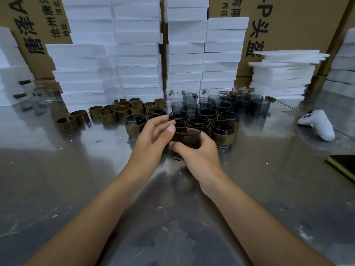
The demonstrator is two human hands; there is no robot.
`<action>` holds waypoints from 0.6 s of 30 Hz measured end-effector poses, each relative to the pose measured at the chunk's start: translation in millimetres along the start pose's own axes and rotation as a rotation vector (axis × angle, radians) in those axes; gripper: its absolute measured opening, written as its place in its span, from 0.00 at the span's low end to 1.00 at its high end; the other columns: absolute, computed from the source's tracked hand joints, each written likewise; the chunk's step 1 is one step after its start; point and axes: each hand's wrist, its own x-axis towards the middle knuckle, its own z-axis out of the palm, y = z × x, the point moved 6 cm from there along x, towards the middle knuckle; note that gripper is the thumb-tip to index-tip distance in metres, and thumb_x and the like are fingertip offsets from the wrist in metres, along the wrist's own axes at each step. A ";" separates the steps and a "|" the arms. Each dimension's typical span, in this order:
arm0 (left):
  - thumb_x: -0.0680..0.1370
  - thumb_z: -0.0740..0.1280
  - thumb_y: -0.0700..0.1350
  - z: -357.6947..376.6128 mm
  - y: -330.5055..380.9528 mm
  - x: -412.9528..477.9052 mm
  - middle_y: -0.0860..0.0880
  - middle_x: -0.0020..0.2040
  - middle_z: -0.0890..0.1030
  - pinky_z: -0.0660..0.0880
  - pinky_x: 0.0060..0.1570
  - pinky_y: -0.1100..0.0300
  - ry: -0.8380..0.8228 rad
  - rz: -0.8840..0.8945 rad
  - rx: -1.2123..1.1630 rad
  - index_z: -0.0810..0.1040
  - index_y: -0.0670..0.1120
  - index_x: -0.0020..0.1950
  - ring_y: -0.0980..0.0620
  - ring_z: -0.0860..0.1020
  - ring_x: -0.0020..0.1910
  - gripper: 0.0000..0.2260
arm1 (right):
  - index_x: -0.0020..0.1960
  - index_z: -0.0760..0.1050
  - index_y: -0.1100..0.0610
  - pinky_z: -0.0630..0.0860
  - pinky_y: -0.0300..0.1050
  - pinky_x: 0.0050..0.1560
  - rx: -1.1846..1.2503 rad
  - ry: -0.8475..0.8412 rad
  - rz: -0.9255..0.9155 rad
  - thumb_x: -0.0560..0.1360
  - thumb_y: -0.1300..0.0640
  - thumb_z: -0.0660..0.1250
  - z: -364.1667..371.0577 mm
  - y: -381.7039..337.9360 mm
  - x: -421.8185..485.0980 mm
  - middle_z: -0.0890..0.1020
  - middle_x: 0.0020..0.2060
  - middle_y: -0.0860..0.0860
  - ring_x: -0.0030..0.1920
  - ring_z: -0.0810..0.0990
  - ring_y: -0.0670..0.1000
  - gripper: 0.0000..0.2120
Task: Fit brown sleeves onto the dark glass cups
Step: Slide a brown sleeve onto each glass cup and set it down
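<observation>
One dark glass cup (178, 154) is held upright between both hands, just above the desk (92, 181) and near its middle. The right hand (197, 154) is curled round the cup's lower right side, with the thumb laid across the front. The left hand (153, 137) is closed on the cup's upper left edge, thumb in front and fingers behind. A brown sleeve (186, 140) appears to be wrapped round the cup's upper part; grey glass is seen bare below it. How far the sleeve is seated cannot be told.

Directly behind the hands, sleeved cups (222, 134) are grouped close together. Further back and to the right, bare dark cups (226, 107) are packed in rows. Loose sleeves (107, 114) are scattered to the left of the sleeved group, standing on edge.

White foam blocks (138, 54) are stacked along the back, with cardboard boxes (288, 25) behind them. Thin foam sheets (284, 73) are piled at the right. A white controller (317, 125) lies on the desk, well apart from the cups.
</observation>
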 end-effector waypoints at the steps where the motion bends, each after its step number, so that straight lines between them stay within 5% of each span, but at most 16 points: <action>1: 0.72 0.67 0.54 -0.7 -4.3 1.5 0.59 0.54 0.82 0.75 0.51 0.69 -0.006 -0.053 -0.049 0.74 0.52 0.62 0.64 0.79 0.55 0.19 | 0.50 0.75 0.45 0.77 0.33 0.43 -0.010 -0.012 -0.020 0.64 0.57 0.77 1.1 -1.8 -0.8 0.83 0.38 0.39 0.42 0.82 0.37 0.18; 6: 0.64 0.72 0.54 6.1 -15.3 0.5 0.53 0.56 0.82 0.75 0.52 0.68 -0.084 -0.152 -0.046 0.75 0.52 0.62 0.61 0.80 0.54 0.27 | 0.49 0.74 0.44 0.78 0.37 0.48 -0.098 -0.038 -0.146 0.65 0.64 0.76 7.4 -9.7 -5.3 0.82 0.48 0.46 0.48 0.81 0.43 0.21; 10: 0.71 0.73 0.46 5.9 -13.5 0.4 0.53 0.50 0.84 0.75 0.46 0.69 -0.087 -0.133 0.011 0.79 0.52 0.56 0.59 0.81 0.51 0.15 | 0.50 0.73 0.42 0.76 0.34 0.47 -0.139 -0.052 -0.201 0.63 0.65 0.75 10.2 -12.4 -6.9 0.80 0.53 0.48 0.50 0.80 0.42 0.24; 12: 0.69 0.73 0.47 4.6 -11.1 -0.4 0.51 0.51 0.84 0.76 0.49 0.66 -0.070 -0.115 -0.001 0.79 0.50 0.56 0.56 0.81 0.52 0.17 | 0.50 0.73 0.42 0.75 0.31 0.46 -0.112 -0.062 -0.192 0.61 0.61 0.74 10.8 -12.6 -7.6 0.80 0.52 0.46 0.49 0.80 0.40 0.24; 16: 0.68 0.74 0.46 -0.1 -6.4 0.8 0.50 0.53 0.83 0.76 0.51 0.66 0.035 -0.090 0.009 0.77 0.46 0.60 0.58 0.81 0.53 0.22 | 0.72 0.61 0.44 0.74 0.44 0.61 -0.151 -0.086 -0.142 0.63 0.59 0.77 11.4 -8.7 -8.8 0.74 0.59 0.41 0.59 0.76 0.43 0.43; 18: 0.70 0.73 0.43 -6.3 -5.1 2.4 0.51 0.54 0.82 0.76 0.49 0.71 0.107 -0.091 0.001 0.76 0.46 0.62 0.64 0.80 0.50 0.20 | 0.74 0.56 0.44 0.73 0.43 0.62 -0.192 -0.112 -0.100 0.65 0.58 0.77 11.6 -6.9 -9.0 0.70 0.61 0.42 0.61 0.74 0.43 0.45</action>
